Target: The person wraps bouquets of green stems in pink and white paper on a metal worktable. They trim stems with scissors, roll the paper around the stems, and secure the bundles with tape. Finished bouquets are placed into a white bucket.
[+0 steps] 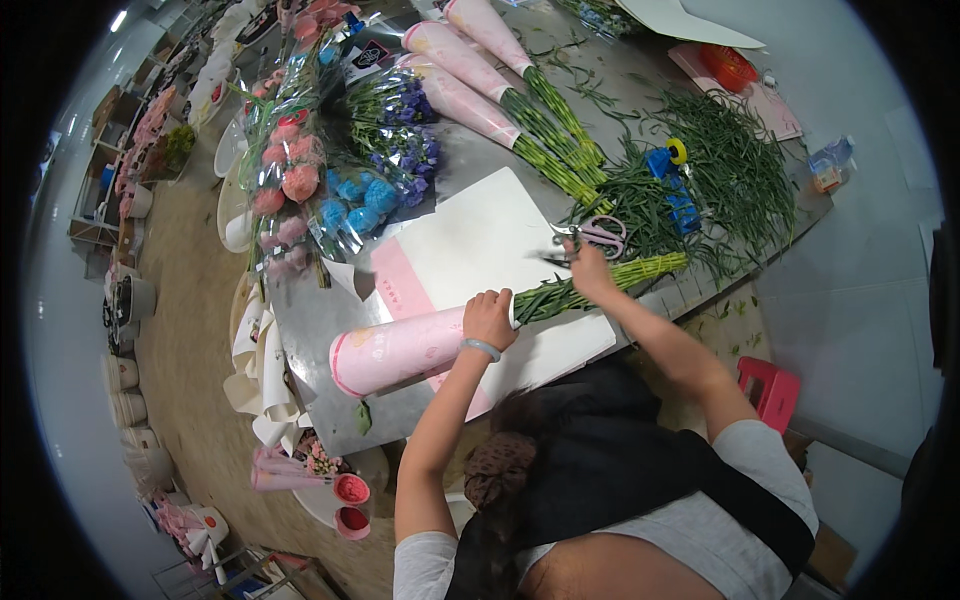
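Observation:
My left hand (489, 321), with a bangle at its wrist, grips a pink paper-wrapped flower bundle (405, 343) near the end where green stems (649, 268) come out. My right hand (591, 271) is curled above those stems. A blurred dark thing shows at its fingers; whether it is a blade or leaves, I cannot tell. Scissors with lilac handles (606, 234) lie just beyond the right hand, partly hidden by it. Under the bundle are white paper sheets (476, 232) with a pink band. Several more wrapped bundles (461, 64) lie at the table's far side, stems towards me.
Cut leaves (735, 165) are heaped at the right around a blue tape dispenser (679, 191). Near the table's right edge are a red bowl (727, 67) and a plastic bottle (831, 163). Cellophane-wrapped flowers (300, 180) lie at the left. A pink stool (771, 394) stands below the table.

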